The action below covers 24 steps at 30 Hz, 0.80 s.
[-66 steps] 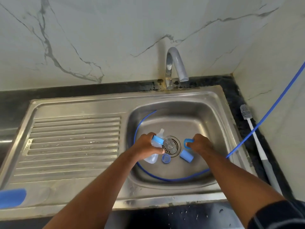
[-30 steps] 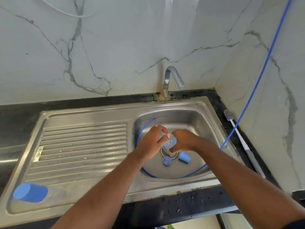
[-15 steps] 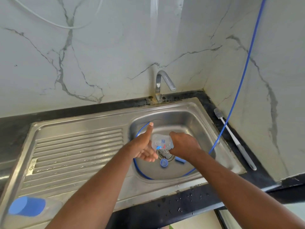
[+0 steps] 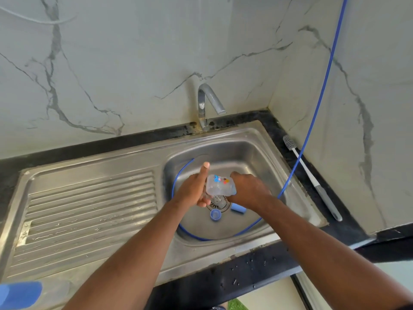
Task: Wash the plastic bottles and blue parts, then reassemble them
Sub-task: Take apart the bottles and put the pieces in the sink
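Over the drain of the steel sink point(image 4: 263, 153) I hold a clear plastic bottle point(image 4: 219, 185) with a coloured print on it. My left hand point(image 4: 193, 190) curls its fingers round the bottle's lower left end, thumb pointing straight up. From the right, my right hand point(image 4: 248, 189) grips the bottle, and a bit of blue part point(image 4: 234, 192) shows at its fingers. A round blue cap point(image 4: 215, 214) and a blue cylinder part point(image 4: 238, 209) lie loose on the basin floor near the drain.
A blue hose point(image 4: 312, 104) hangs down the right wall and loops round the basin. A bottle brush point(image 4: 312, 177) lies on the dark counter at right. The faucet point(image 4: 205, 104) stands behind the basin. A blue-capped bottle point(image 4: 20, 295) lies on the drainboard's near left corner.
Both hands came together on the clear bottle over the drain, and my left thumb straightened upward. The blue cap and cylinder stayed on the basin floor.
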Tool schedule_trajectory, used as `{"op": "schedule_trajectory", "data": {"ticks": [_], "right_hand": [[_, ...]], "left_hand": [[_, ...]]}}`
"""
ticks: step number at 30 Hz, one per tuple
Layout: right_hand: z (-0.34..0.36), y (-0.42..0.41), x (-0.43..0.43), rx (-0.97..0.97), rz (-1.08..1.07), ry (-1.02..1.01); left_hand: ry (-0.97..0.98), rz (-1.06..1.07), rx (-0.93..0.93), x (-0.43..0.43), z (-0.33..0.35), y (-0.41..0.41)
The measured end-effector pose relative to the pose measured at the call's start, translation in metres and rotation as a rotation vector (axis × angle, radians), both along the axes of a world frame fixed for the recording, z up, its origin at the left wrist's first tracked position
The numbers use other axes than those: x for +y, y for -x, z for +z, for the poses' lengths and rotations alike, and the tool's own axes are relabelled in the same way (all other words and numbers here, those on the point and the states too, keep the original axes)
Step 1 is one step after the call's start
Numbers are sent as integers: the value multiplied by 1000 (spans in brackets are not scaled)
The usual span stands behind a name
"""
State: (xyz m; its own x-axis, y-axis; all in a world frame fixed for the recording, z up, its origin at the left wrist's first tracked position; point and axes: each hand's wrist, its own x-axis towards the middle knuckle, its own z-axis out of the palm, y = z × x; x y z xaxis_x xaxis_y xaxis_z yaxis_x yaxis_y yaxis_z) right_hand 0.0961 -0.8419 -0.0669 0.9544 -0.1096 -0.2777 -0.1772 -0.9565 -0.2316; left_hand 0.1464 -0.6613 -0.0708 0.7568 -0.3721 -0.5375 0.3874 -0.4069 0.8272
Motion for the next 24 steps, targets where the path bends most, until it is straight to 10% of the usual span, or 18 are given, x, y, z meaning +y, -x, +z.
{"op": "schedule_trajectory", "data": {"ticks": [6, 24], "right_hand": [[-4, -14, -14, 53, -26, -78], [-43, -29, -57, 115, -101, -304]], "left_hand": [[199, -24, -87, -11, -22, -13], [-513, 37, -68, -7, -112, -57]]}}
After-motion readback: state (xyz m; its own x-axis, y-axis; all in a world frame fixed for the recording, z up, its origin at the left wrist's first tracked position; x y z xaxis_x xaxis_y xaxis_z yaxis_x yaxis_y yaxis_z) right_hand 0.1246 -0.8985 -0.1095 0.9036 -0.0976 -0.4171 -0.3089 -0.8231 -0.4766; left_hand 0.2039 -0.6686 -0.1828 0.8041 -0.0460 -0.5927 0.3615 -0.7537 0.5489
